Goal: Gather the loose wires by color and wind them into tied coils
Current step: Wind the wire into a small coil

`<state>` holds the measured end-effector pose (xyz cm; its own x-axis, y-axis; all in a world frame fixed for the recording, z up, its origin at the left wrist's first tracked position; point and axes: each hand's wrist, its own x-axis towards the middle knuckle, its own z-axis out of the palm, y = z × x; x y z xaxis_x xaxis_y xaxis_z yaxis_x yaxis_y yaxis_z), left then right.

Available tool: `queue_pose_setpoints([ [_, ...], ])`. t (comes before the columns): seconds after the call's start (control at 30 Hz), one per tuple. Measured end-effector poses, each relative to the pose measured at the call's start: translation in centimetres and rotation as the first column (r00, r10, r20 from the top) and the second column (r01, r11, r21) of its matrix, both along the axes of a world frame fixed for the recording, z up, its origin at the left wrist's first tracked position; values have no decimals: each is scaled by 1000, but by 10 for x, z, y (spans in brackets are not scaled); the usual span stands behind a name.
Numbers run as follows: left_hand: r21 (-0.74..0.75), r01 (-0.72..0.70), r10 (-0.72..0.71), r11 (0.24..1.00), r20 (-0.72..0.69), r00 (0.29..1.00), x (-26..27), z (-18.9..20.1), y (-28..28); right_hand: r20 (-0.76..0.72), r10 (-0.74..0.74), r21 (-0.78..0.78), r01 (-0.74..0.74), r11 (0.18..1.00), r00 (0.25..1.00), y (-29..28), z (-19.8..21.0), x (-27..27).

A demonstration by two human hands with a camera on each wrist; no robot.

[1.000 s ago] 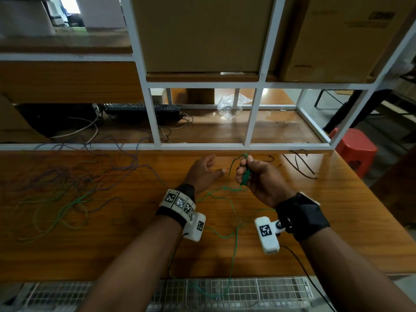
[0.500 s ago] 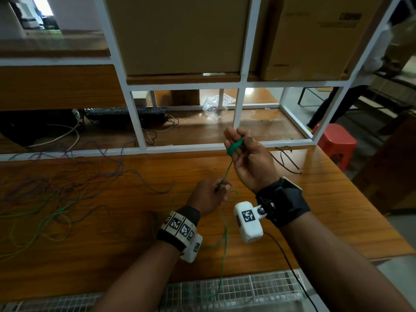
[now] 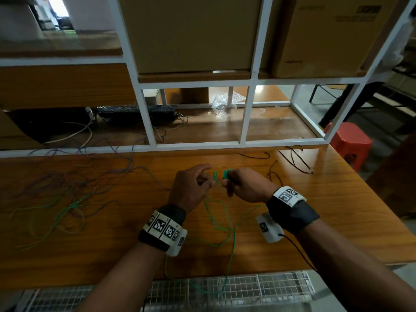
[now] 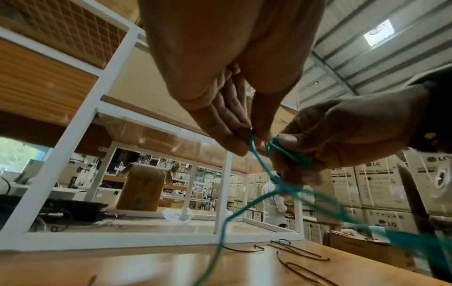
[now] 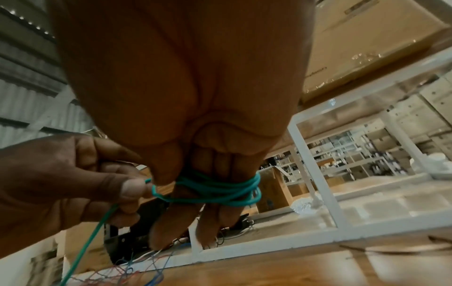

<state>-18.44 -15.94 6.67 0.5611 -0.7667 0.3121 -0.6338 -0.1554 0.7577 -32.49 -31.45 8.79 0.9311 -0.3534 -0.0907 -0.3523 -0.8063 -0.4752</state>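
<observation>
Cable ties (image 3: pixel 295 158) lie beyond both hands, untouched.

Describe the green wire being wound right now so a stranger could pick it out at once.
On the brown wooden table in front of the white metal shelf frame, find the two hands at the middle. The thin green wire is looped in several turns around the right hand fingers, fed by the left hand. Unlike the tangled loose wires at the left, it alone is coiled and held.

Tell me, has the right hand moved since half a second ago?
Yes. The right hand was raised up in front of the white shelf frame's bottom rail; now it sits lower, over the table, level with the left hand.
</observation>
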Motion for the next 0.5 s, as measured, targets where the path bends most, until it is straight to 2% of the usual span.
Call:
queue_pose_setpoints([
  [0.13,-73,31,-16,997,191,981,5,3,-2,-64,49,151,-39,988,997,6,-1,0],
  [0.27,-25,111,-90,994,412,907,7,1,-7,-59,56,148,-46,988,997,8,-2,0],
  [0.4,99,95,-130,991,449,884,6,6,-15,-75,71,136,-60,989,995,8,1,-1],
  [0.5,233,81,-179,969,438,881,10,15,-21,-84,104,57,-99,993,991,8,4,-4],
])
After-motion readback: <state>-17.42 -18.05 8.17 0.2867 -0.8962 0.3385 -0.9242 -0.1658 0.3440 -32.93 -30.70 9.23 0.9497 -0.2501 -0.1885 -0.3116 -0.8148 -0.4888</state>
